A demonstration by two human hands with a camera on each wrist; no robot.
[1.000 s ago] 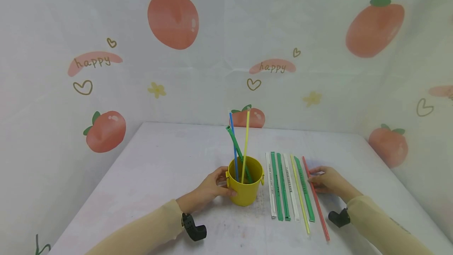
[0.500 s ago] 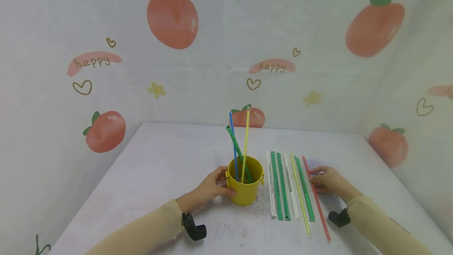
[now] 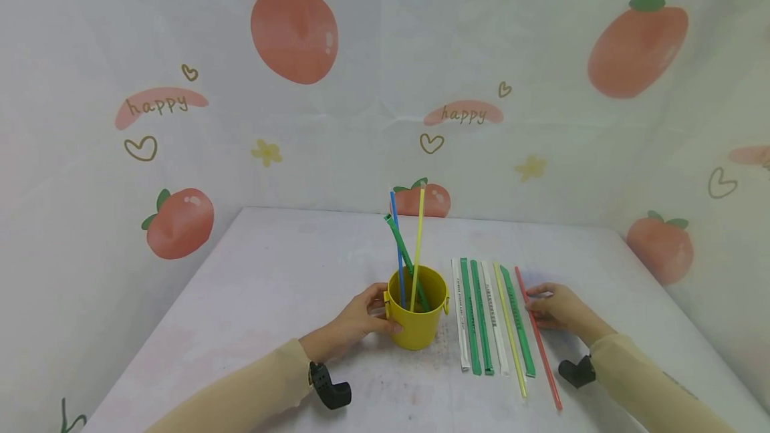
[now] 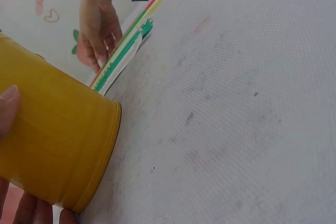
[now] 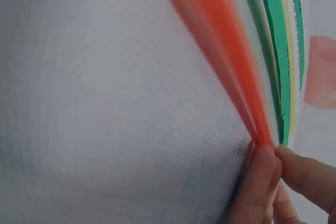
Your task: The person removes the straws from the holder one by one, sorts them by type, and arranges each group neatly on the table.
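Note:
My left hand [image 3: 359, 319] grips the side of a small yellow bucket [image 3: 415, 331], thumb at the front and fingers behind. Upright in the bucket lean a blue straw [image 3: 397, 246], a yellow straw [image 3: 418, 246] and a green-wrapped straw [image 3: 402, 244]. On the right, my right hand [image 3: 556, 309] pinches a red straw [image 3: 543, 349] between thumb and fingers; in the right wrist view the red straw [image 5: 231, 40] runs up from the fingertips, close over the table. The left wrist view shows the bucket's wall [image 4: 58, 124] large, with its base on the table.
Left of the red straw lie several straws in a row: a green-wrapped one [image 3: 519, 323], a yellow one [image 3: 510, 329], white-wrapped ones [image 3: 494, 319] and more green-wrapped ones [image 3: 470, 316]. A patterned white cloth [image 3: 349, 139] hangs behind the table [image 3: 289, 259].
The red straw and my right fingertips have shifted very slightly to the right. My left hand and the bucket stay where they were.

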